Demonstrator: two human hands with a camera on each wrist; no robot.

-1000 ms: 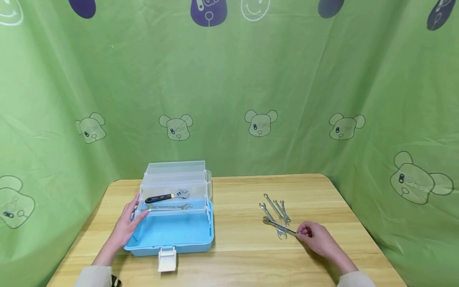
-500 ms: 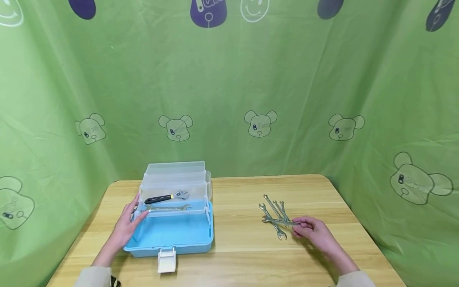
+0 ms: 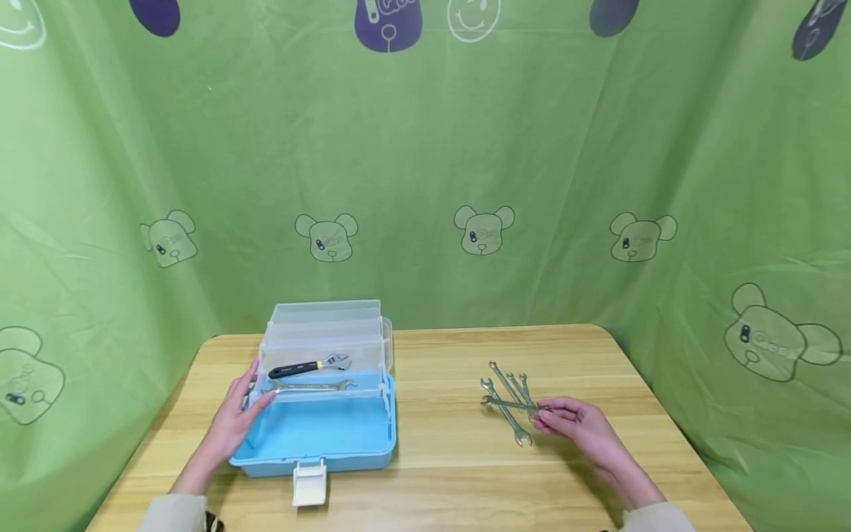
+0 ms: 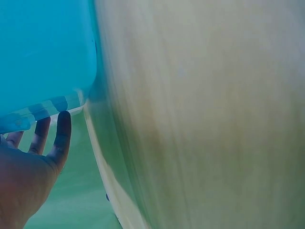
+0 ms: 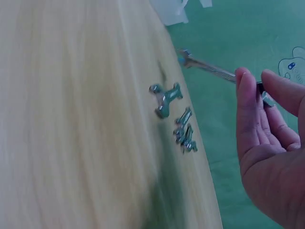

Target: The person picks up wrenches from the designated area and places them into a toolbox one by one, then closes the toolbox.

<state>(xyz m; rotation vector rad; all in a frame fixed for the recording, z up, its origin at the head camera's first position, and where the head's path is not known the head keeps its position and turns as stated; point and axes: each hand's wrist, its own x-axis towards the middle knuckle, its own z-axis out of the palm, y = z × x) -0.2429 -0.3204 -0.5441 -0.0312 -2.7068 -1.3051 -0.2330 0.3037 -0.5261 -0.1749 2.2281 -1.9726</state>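
Note:
My left hand (image 3: 234,415) rests against the left side of a blue toolbox (image 3: 359,459), thumb by the clear tray's front corner and fingers along its end. In the left wrist view, its fairly straight fingers (image 4: 63,136) touch the clear part. An adjustable wrench (image 3: 292,369) with a black handle and a double open-end wrench (image 3: 312,386) lie in the tray. My right hand (image 3: 577,425) pinches one end of another open-end wrench (image 5: 212,69) between thumb and fingers, above the table. Below it lie a longer wrench (image 3: 508,416) and several smaller wrenches (image 3: 505,380).
The toolbox's white latch (image 3: 309,484) hangs down at the front, and its clear lid (image 3: 326,312) stands folded back. A wooden table (image 3: 439,488) bears everything. Green cloth (image 3: 425,148) hangs behind and on both sides.
My right hand has raised the wrench off the pile and shifted slightly left and away from me, the wrench's angle turning. My left hand and the toolbox have stayed put.

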